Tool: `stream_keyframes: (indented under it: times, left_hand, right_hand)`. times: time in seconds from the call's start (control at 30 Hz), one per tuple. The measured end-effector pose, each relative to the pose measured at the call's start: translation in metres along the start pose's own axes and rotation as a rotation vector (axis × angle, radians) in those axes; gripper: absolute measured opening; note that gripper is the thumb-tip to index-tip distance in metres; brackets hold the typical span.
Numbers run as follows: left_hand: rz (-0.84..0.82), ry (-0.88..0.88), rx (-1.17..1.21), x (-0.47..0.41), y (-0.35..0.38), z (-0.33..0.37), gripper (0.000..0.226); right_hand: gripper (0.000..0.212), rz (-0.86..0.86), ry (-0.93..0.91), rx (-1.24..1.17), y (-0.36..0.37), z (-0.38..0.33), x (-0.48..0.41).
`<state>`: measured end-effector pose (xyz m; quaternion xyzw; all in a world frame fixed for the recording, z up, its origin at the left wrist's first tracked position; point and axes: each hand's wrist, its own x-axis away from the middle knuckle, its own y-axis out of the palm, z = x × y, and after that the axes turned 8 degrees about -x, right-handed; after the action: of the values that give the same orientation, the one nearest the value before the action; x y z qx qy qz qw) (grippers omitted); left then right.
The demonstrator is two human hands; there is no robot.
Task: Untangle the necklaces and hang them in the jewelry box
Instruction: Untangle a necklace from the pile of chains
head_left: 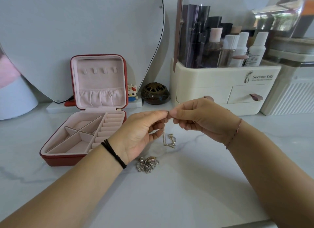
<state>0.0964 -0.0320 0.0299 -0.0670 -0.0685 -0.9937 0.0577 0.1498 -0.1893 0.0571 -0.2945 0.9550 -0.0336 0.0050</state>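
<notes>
Above a white marble bench [186, 185], the left hand [141, 130] and right hand [195, 118] meet fingertip to fingertip. Both pinch the top of a thin gold necklace [165, 134], which hangs down with its lower end coiled on the bench. Nearer the viewer lies a tangled heap of necklaces [147, 164]. At left a red jewelry box [56, 160] stands open, lid [100, 81] upright.

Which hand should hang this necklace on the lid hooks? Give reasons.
Left. The left hand and right hand both pinch the necklace, but the open jewelry box stands on the left hand's side, so it probably reaches the lid hooks without crossing.
</notes>
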Motion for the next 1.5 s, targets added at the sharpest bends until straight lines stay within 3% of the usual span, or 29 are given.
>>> stream_keyframes:
  times: [0.3, 0.57, 0.8, 0.97, 1.13, 1.33, 1.5]
  left_hand:
    - [0.127, 0.225, -0.295, 0.0017, 0.0006, -0.0030, 0.004]
    - [0.166, 0.312, -0.429, 0.0014, -0.0002, -0.0039, 0.003]
    - [0.039, -0.004, -0.041, 0.0021, 0.0038, 0.0013, 0.018]
    - [-0.093, -0.115, -0.008, 0.0014, 0.0043, 0.0030, 0.013]
    - [-0.155, -0.049, -0.048, 0.0032, 0.0030, 0.0023, 0.013]
    - [0.015, 0.232, -0.162, 0.0044, 0.0040, -0.0001, 0.019]
    - [0.055, 0.221, -0.105, 0.0024, 0.0042, 0.0011, 0.019]
  right_hand:
    - [0.012, 0.047, 0.013, 0.057, 0.0004, 0.0034, -0.0021]
    - [0.011, 0.099, -0.029, 0.159, 0.0063, 0.0055, -0.0049]
    - [0.016, 0.066, -0.041, 0.117, 0.0052, 0.0032, -0.0052]
    - [0.014, 0.006, -0.016, 0.070, 0.0042, 0.0034, -0.0062]
    - [0.013, -0.030, -0.009, -0.001, 0.0045, 0.0031, -0.0046]
    - [0.017, -0.045, -0.015, -0.041, 0.0055, 0.0018, -0.0042]
    - [0.016, -0.061, -0.002, -0.052, 0.0072, 0.0017, -0.0035]
